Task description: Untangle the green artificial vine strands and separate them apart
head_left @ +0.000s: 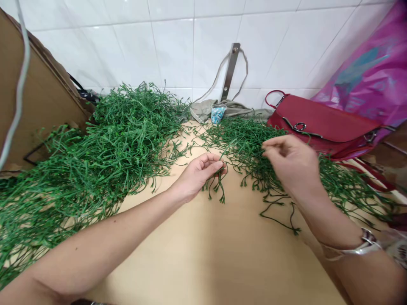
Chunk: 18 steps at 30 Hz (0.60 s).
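My left hand (206, 173), over the middle of the table, is closed on a few thin green stems (221, 192). Their forked tips hang below the fingers, and one piece sticks up above the thumb. To the right, my right hand (294, 163) is raised with thumb and fingertips pinched together; whether anything is between them I cannot make out. Behind and below it lies a pile of dark green stems (244, 140) with small split ends. A larger, brighter green heap of stems (127, 131) spreads across the left side.
A tiled wall (171, 46) closes off the back, with a metal bracket (231, 70) and a cord. A cardboard box (41, 84) stands at left. A red handbag (327, 120) and a pink plastic bag (369, 72) sit at right. Grey cloth (244, 111) lies behind the wooden tabletop (190, 254).
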{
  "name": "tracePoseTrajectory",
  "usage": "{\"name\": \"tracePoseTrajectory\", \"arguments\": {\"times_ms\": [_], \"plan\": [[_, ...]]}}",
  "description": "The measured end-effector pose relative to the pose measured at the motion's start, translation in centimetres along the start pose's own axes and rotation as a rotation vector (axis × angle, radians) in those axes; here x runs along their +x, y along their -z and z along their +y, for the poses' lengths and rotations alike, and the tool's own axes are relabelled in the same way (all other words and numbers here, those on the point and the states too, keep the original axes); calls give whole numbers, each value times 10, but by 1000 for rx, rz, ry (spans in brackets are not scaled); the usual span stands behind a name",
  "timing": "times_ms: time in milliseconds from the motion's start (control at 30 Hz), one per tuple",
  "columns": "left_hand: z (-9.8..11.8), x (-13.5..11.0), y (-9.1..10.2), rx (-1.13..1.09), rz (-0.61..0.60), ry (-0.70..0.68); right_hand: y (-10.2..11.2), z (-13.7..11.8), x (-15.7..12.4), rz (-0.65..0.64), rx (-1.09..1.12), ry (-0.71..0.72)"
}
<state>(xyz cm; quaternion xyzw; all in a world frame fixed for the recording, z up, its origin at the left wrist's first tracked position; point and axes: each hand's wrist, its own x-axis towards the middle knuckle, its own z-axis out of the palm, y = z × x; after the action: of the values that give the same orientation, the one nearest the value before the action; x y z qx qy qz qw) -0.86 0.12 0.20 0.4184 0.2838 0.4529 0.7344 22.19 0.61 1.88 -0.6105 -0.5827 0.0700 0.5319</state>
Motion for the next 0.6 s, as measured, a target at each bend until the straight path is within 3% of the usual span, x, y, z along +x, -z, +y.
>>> {"name": "tracePoseTrajectory", "arguments": {"times_ms": [67, 133, 200, 267, 367, 433, 500, 600], "plan": [[-1, 2, 1, -22, -2, 13, 11, -5, 3, 290, -193, 178], [-1, 2, 1, -30, -6, 23, 18, -13, 3, 398, -329, 310], [-1, 2, -1, -7, -4, 18, 16, -24, -3, 285, -296, 349], [0, 2, -1, 35, 5, -1, 7, -35, -13, 64, -167, 323], [0, 3, 0, 80, 15, -62, -12, -45, -30, -335, 5, 173], [0, 4, 2, 103, 8, -102, -21, -46, -37, -502, 91, 78], [0, 4, 3, 135, 6, -123, -26, -42, -41, -561, 144, 27], [0, 5, 5, 179, 25, -126, -28, -35, -42, -532, 111, 76]]}}
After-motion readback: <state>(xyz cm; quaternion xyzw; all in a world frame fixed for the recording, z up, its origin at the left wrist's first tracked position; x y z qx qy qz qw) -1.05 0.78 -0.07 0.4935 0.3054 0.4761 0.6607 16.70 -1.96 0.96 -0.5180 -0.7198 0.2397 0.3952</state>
